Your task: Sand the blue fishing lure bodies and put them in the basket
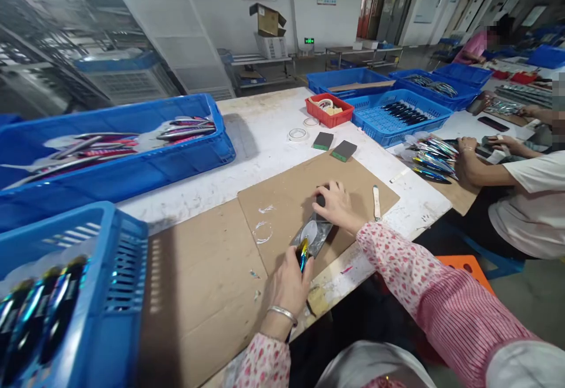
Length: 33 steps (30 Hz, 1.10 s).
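Observation:
My left hand is closed around a fishing lure, shiny with gold, blue and black, its clear rounded lip pointing away from me. Beneath the lip lies a dark grey flat strip on the cardboard sheet. At the strip's far end, the fingers of my right hand curl over a small dark block, mostly covered by the hand. Beyond them sit two green-and-grey sanding blocks. A white-handled knife lies right of my right hand.
Blue crates of lures stand at the left. Tape rolls, a red bin and a blue basket are at the back. A co-worker's hands are at the right, by a pile of lures.

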Each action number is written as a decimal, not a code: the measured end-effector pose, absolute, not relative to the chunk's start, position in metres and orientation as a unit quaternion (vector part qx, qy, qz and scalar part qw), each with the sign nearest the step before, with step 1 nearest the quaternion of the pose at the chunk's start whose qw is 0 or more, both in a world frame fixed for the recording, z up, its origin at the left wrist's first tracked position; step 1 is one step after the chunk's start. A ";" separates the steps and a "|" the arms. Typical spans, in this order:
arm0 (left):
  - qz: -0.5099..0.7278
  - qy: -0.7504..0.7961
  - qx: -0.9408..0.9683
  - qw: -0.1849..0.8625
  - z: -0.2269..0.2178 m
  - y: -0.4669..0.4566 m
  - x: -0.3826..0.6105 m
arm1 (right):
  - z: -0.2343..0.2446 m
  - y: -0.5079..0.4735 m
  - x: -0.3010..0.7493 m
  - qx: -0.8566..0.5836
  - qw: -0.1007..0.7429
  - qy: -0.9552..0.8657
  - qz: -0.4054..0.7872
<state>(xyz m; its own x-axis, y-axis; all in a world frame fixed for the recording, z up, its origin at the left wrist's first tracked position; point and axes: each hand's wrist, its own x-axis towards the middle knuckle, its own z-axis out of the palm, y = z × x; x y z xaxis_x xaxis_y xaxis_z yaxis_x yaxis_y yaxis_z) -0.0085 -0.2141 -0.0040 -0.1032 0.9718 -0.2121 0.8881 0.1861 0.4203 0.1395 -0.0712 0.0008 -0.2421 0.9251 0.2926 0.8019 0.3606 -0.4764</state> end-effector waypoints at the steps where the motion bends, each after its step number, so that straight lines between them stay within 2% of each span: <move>1: 0.106 0.736 0.630 0.225 -0.003 -0.216 -0.011 | 0.002 -0.067 0.143 -0.556 0.301 -0.764 0.127; 4: 0.138 0.729 0.643 0.192 0.005 -0.218 -0.018 | 0.009 -0.061 0.150 -0.557 0.406 -0.700 0.184; 7: 0.112 0.727 0.673 0.080 0.013 -0.213 -0.018 | 0.020 -0.062 0.149 -0.531 0.464 -0.676 0.212; 10: 0.038 0.725 0.687 -0.030 0.012 -0.207 -0.007 | 0.025 -0.066 0.138 -0.506 0.467 -0.699 0.193; 13: -0.008 0.712 0.699 -0.069 0.002 -0.206 0.005 | 0.020 -0.071 0.128 -0.504 0.412 -0.745 0.147; 17: 0.010 0.707 0.707 -0.021 -0.007 -0.214 0.003 | 0.011 -0.079 0.126 -0.520 0.333 -0.781 0.098; 24: 0.072 0.681 0.696 0.216 0.013 -0.215 -0.023 | 0.022 -0.084 0.133 -0.509 0.316 -0.796 0.091; 26: 0.089 0.691 0.682 0.222 0.016 -0.215 -0.019 | 0.025 -0.084 0.135 -0.501 0.327 -0.797 0.084; 30: 0.072 0.740 0.653 0.142 0.020 -0.216 0.000 | 0.020 -0.081 0.137 -0.508 0.327 -0.793 0.076; 33: 0.054 0.731 0.661 0.163 0.026 -0.215 0.004 | 0.011 -0.078 0.138 -0.530 0.312 -0.784 0.082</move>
